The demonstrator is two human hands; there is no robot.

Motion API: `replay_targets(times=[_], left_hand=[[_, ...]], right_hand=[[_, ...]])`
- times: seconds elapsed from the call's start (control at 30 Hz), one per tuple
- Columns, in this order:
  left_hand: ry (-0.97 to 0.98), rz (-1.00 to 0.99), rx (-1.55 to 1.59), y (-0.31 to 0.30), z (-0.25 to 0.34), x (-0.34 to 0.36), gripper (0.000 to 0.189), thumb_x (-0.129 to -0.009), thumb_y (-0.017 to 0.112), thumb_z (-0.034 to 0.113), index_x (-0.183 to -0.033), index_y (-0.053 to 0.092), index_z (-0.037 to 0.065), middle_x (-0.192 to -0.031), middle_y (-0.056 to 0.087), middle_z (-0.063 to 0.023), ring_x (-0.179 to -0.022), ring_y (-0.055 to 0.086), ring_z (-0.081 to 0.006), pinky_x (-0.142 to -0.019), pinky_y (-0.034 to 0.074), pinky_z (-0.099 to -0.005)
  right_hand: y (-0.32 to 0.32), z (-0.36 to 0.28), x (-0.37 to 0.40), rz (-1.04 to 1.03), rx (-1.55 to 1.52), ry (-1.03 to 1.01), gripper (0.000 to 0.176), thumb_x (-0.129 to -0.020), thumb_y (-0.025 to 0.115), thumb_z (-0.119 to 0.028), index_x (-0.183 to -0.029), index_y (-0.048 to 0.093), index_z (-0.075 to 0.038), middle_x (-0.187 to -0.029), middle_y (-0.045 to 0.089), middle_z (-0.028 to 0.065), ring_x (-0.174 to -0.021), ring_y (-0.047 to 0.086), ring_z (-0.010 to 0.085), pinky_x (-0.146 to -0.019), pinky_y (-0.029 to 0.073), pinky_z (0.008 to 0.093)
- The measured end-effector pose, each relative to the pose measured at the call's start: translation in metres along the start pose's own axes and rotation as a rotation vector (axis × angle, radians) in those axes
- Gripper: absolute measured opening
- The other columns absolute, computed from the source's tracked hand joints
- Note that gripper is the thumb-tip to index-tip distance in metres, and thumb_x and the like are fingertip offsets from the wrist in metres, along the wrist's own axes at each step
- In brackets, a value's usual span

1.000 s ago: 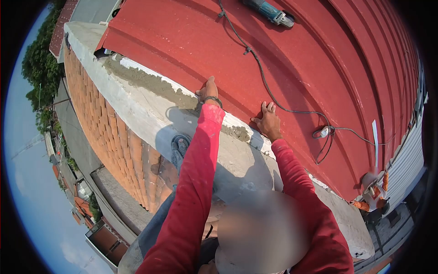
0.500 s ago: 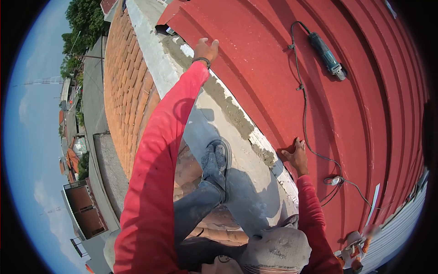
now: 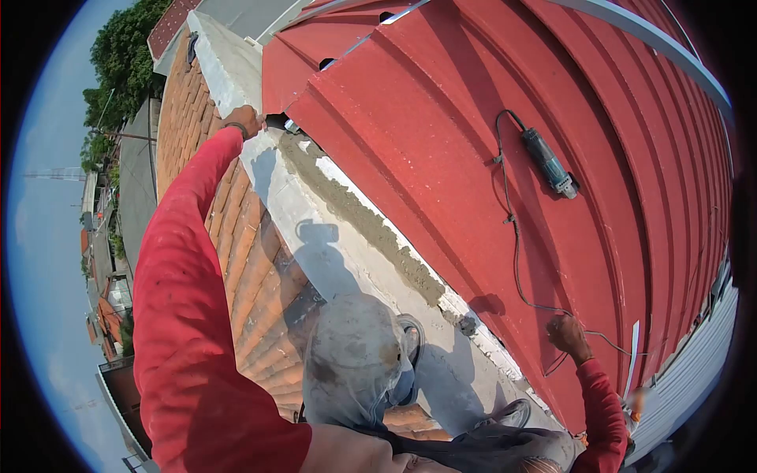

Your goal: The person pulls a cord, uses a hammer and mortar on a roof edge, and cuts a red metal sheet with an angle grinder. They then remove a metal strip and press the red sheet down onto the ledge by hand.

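My left hand [image 3: 246, 120] is closed at the edge of the pale wall top [image 3: 221, 71], close to the corner of the red metal roofing [image 3: 441, 134]; whatever its fingers hold is hidden. On the right, my right hand [image 3: 569, 335] is curled into a fist over the red sheets, where the black cable [image 3: 516, 252] runs. Its palm is out of sight, so I cannot make out what it grips. A teal and black angle grinder [image 3: 550, 162] lies on the roofing. Grey mortar [image 3: 363, 221] runs along the roofing's lower edge.
Orange roof tiles [image 3: 244, 260] slope away on the left. A rounded, dusty cloth shape [image 3: 351, 355] is low in the middle. A pale metal strip [image 3: 633, 355] lies near the right, and part of another person [image 3: 631, 418] shows behind my right sleeve.
My left hand has left the red sheet and moved left to the wall top, closing. My right hand has shifted right and down from the sheet's edge to the cable and curled up.
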State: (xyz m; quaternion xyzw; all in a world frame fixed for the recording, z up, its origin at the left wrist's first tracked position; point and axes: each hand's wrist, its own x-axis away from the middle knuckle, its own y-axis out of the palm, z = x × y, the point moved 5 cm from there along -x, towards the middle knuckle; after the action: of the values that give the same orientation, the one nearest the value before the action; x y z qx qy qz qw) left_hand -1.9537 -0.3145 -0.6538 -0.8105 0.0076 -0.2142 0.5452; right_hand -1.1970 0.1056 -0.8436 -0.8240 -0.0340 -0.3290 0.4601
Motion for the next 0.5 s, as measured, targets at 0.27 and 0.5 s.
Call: replay_targets(times=[0.27,0.5], left_hand=[[0.180,-0.105,0.268,0.091,0.102,-0.006,0.046,-0.090,0.055,0.048,-0.096,0.069,0.005,-0.105,0.068,-0.0201,-0.101,0.065,-0.0369,-0.087,0.049,-0.0464],[0.066,0.077,0.559,0.126,0.072,-0.009,0.049,-0.091,0.055,0.052,-0.090,0.068,0.004,-0.093,0.070,-0.0187,-0.090,0.067,-0.0336,-0.081,0.050,-0.0436]], right_hand=[[0.027,-0.065,-0.046,0.164,-0.468,0.252,0.030,-0.085,0.068,-0.032,-0.090,0.068,-0.002,-0.080,0.067,0.0220,-0.080,0.065,0.0413,-0.068,0.050,0.0458],[0.148,-0.105,-0.102,0.208,-0.814,0.343,0.036,-0.088,0.067,-0.034,-0.098,0.062,0.000,-0.079,0.068,0.0191,-0.085,0.067,0.0351,-0.074,0.051,0.0448]])
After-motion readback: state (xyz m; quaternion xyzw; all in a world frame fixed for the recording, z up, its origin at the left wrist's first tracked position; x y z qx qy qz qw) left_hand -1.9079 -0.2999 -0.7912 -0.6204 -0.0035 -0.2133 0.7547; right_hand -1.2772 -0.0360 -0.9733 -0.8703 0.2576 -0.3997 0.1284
